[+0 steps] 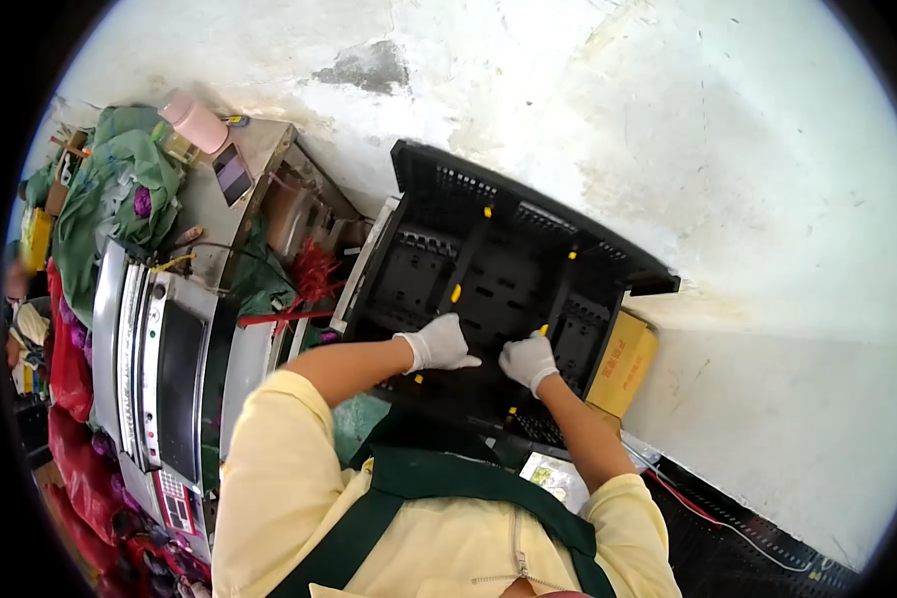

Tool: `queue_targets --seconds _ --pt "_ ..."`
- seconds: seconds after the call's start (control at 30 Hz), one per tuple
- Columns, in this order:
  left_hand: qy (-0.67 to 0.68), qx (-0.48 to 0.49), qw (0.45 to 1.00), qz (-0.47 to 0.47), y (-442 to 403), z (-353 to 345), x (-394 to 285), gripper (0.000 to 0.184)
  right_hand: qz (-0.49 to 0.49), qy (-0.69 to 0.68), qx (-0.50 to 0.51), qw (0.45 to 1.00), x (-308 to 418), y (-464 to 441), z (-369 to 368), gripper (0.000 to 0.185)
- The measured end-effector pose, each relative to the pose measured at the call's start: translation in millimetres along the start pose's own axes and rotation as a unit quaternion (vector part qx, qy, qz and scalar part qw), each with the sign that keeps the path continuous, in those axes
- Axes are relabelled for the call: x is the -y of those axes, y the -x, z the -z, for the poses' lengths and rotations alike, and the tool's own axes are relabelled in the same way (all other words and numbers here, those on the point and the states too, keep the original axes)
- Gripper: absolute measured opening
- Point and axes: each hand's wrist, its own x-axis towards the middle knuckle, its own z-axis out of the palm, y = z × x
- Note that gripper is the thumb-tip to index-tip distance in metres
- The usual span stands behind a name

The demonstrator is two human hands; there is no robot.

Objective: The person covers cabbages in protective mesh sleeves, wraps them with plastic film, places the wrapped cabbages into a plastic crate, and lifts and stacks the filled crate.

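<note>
A large black plastic crate [508, 264] with slotted walls and several small yellow clips stands in front of me, its far wall raised. My left hand [439, 344], in a white glove, is over the crate with its fingers curled and the thumb pointing right. One yellow clip [455, 294] sits just beyond it. My right hand [528, 361], also gloved in white, is closed beside another yellow clip [543, 331]. What either hand grips, if anything, is hidden by the gloves.
A yellow cardboard box [623, 367] is against the crate's right side, near the wall [747, 199]. To the left are a silver machine [174, 369], red stringy material [314, 274], and a table [259, 149] with a phone [232, 174] and a pink bottle [194, 122].
</note>
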Motion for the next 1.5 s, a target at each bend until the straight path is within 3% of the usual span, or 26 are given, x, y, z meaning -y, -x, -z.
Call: queue_targets --seconds 0.03,0.07,0.1,0.13,0.17,0.2,0.23,0.27,0.33,0.4,0.47,0.53,0.6,0.63,0.67,0.73,0.9,1.0,1.03,1.07,1.27,1.33,1.5 --pt "0.001 0.002 0.999 0.033 3 30 5 0.065 -0.010 -0.003 -0.114 0.993 -2 9 13 0.017" --pt "0.002 -0.024 0.997 0.075 11 45 8 0.064 -0.059 0.032 -0.109 0.992 1 25 29 0.018" --pt "-0.005 0.049 0.989 0.140 22 71 9 0.057 -0.110 0.056 -0.033 0.992 0 44 42 0.018" --pt "-0.073 0.126 0.979 0.144 50 98 33 0.052 -0.159 0.019 -0.002 0.987 -11 87 88 0.035" --pt "-0.109 0.174 0.969 0.141 80 118 49 0.054 -0.149 0.118 -0.002 0.982 -14 118 110 0.048" --pt "-0.166 0.100 0.975 0.104 108 111 61 0.055 -0.177 0.090 -0.043 0.979 -47 157 87 0.052" --pt "-0.225 0.022 0.971 0.075 136 104 72 0.058 -0.174 0.159 -0.055 0.970 -61 180 62 0.056" --pt "-0.168 -0.035 0.980 0.097 135 94 67 0.061 -0.130 0.143 -0.089 0.977 -56 186 71 0.057" --pt "-0.106 0.143 0.961 0.213 121 146 38 0.060 -0.177 0.162 -0.063 0.969 -57 179 73 0.057" --pt "0.107 -0.069 0.948 0.291 132 176 -25 0.053 -0.177 0.086 -0.063 0.978 -54 188 65 0.053" --pt "0.254 -0.277 0.881 0.288 155 147 -77 0.044 -0.195 0.042 -0.108 0.974 -50 199 56 0.047" --pt "0.428 -0.304 0.792 0.312 193 169 -120 0.036 -0.234 -0.057 -0.160 0.957 -40 184 50 0.042" --pt "0.460 -0.323 0.727 0.394 236 183 -149 0.034 -0.187 -0.237 -0.217 0.928 -32 153 52 0.038" --pt "0.466 -0.398 0.672 0.415 254 171 -157 0.032 -0.151 -0.226 -0.241 0.932 -5 140 75 0.034" --pt "0.448 -0.448 0.654 0.413 275 171 -161 0.030 -0.112 -0.236 -0.263 0.929 23 123 98 0.030" --pt "0.463 -0.503 0.581 0.443 314 167 -163 0.030 -0.017 -0.194 -0.334 0.922 83 87 141 0.027" --pt "0.487 -0.557 0.514 0.434 409 182 -166 0.033 0.118 -0.217 -0.366 0.897 214 -29 206 0.018" --pt "0.377 -0.577 0.546 0.476 470 180 -156 0.033 0.227 -0.127 -0.368 0.893 271 -130 209 0.017" --pt "0.430 -0.605 0.474 0.474 486 172 -155 0.032 0.227 -0.077 -0.354 0.904 292 -157 208 0.018" --pt "0.418 -0.610 0.455 0.496 498 176 -156 0.032 0.229 -0.025 -0.338 0.912 312 -184 207 0.021" --pt "0.354 -0.628 0.400 0.566 561 154 -146 0.033 0.215 0.071 -0.200 0.953 384 -320 202 0.021" --pt "0.348 -0.648 0.353 0.578 568 149 -142 0.034 0.208 0.093 -0.174 0.958 392 -345 199 0.021" --pt "0.325 -0.653 0.306 0.612 583 148 -128 0.033 0.221 0.117 -0.128 0.960 389 -378 185 0.023"
